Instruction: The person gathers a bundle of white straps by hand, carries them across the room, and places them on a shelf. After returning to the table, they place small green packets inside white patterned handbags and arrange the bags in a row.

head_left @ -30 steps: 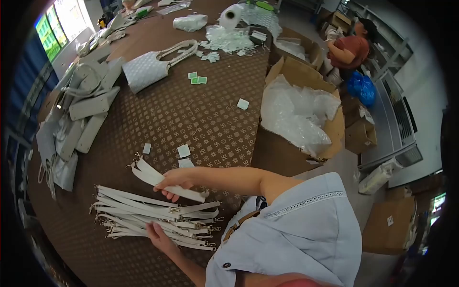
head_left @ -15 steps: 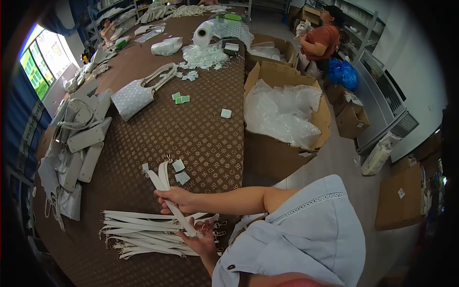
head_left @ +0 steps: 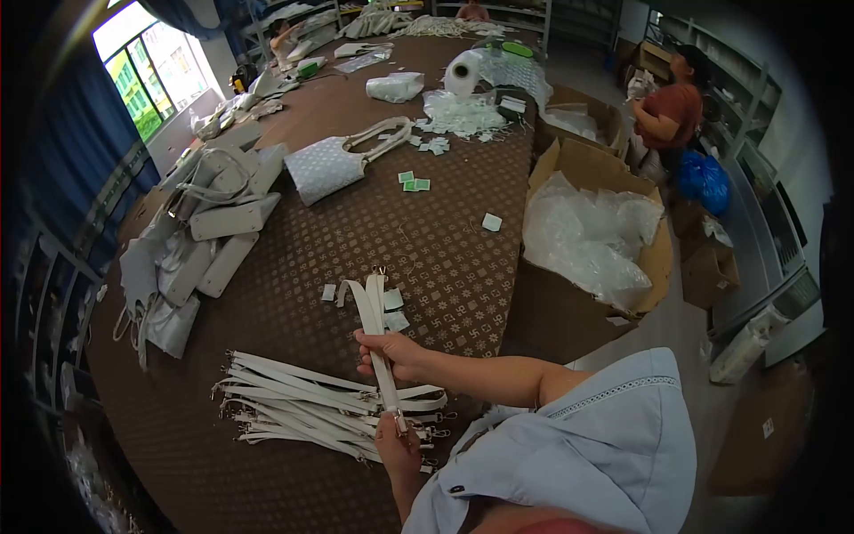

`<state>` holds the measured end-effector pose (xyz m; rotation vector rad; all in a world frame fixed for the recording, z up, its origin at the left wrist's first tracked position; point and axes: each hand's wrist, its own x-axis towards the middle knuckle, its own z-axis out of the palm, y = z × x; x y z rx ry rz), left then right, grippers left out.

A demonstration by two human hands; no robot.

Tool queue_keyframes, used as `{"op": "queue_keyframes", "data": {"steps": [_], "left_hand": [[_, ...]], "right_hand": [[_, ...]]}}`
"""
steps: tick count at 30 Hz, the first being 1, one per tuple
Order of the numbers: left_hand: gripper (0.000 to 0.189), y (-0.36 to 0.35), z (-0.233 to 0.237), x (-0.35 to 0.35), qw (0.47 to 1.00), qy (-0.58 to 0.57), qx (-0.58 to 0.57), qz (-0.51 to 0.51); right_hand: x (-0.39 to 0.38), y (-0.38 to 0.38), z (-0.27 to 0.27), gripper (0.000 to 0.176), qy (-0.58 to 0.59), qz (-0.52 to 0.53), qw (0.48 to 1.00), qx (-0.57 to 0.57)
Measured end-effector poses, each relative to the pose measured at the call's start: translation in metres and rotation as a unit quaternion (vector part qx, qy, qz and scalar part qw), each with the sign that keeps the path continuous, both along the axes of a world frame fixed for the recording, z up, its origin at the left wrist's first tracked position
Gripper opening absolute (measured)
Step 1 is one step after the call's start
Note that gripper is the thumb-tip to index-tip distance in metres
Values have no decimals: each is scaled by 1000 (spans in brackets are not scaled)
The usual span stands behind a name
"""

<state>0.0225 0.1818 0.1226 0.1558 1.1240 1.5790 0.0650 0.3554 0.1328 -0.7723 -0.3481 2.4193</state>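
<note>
My right hand (head_left: pixel 391 351) grips the middle of a white strap (head_left: pixel 372 307) that points away from me, its far end folded over with a metal clasp. My left hand (head_left: pixel 396 440) pinches the same strap's near end by its metal clip. Both hands hover over a pile of several similar white straps (head_left: pixel 294 400) laid side by side on the brown patterned table (head_left: pixel 427 240). A few small white and green tags (head_left: pixel 393 310) lie just beyond the strap.
Grey and white bags (head_left: pixel 205 231) are stacked at the table's left. One white handbag (head_left: pixel 334 165) lies mid-table, with a plastic roll (head_left: pixel 463 71) farther back. A cardboard box of plastic wrap (head_left: pixel 592 231) stands at the right edge. Another person (head_left: pixel 672 107) works beyond it.
My view has shifted. The strap has swung from lying across the pile to standing lengthwise, and my left hand has moved from the pile up to the strap's near end.
</note>
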Motion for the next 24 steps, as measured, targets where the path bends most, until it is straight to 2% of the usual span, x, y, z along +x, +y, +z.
{"op": "queue_keyframes", "data": {"steps": [1,3,6,8,9,10,13,17,19,22,24], "left_hand": [[22,0,-6,-3,1000,-10,9,19],[24,4,0,0,999,-22,19,34],[35,14,18,7,995,27,-27,88],[47,10,-4,-4,989,-77,47,120],[47,12,-19,-10,979,-110,-7,172],[47,13,-30,-12,983,-112,-5,147],[46,14,-49,-16,944,-273,48,180],[45,24,-35,-10,946,-265,86,164],[43,28,-14,-5,956,-248,68,139],[44,31,-39,-17,944,-286,82,140],[44,30,-21,-10,956,-253,94,111]], "right_hand": [[0,-7,2,20,3,46,999,6],[1,-31,5,22,-26,110,989,97],[-4,-54,-6,37,-42,150,978,137],[-2,-57,4,41,-79,126,974,169],[-4,-54,5,42,-91,113,973,180],[-7,-52,3,43,-87,90,973,194],[-8,-55,12,40,-21,76,986,147],[-13,-58,-16,37,-84,74,975,191],[-12,-59,-19,34,-108,8,972,206],[-6,-61,2,35,-76,-33,978,192],[-3,-53,13,36,-77,-62,976,192]]}}
